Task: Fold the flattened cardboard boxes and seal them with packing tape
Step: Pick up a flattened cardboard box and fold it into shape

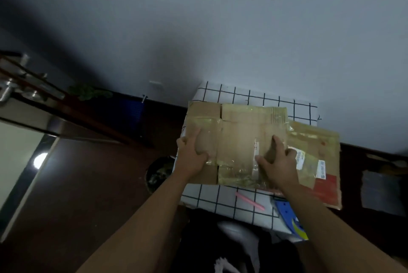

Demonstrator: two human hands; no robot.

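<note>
Both hands are on the top flattened cardboard box [237, 140], which lies on a small table covered in a white cloth with a black grid [220, 202]. From my seat I see the left hand [192, 153] at the box's left edge, thumb out to the side and fingers laid up across the taped panel; whether they curl under the edge I cannot tell. The right hand [278, 162] rests near the box's middle right, fingers spread and slightly bent, pressing down on the cardboard without closing round anything. Old clear tape shines across the flaps and a narrow white label runs down the centre panel. Under it and sticking out to the right lies a second flattened box [318, 153] with shipping labels and a red patch at its near corner. On the cloth just below the boxes I see a pink stick-like item [249, 201], blurred, and beside it a blue tape dispenser [289, 215] reaching over the table's near edge. A dark round bin [157, 173] stands on the brown floor to the table's left.
</note>
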